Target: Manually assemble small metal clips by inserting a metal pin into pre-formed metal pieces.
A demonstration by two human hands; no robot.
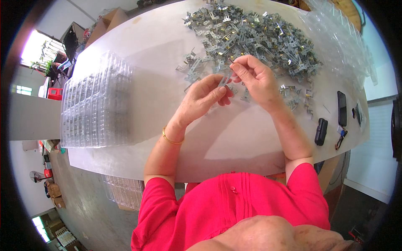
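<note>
Pinching small metal clip [225,80] w/ left hand [205,96] & right hand [253,77] over desk [159,54], could slip into pile [255,37].

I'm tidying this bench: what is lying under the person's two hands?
Under the left hand and right hand lie loose grey metal brackets on the pale tabletop; any directly beneath the palms are hidden.

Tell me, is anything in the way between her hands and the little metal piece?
No, nothing is. The left hand already pinches the small metal piece at its fingertips, and the right hand meets it from the other side. The pile of metal parts lies behind, farther up the table.
</note>
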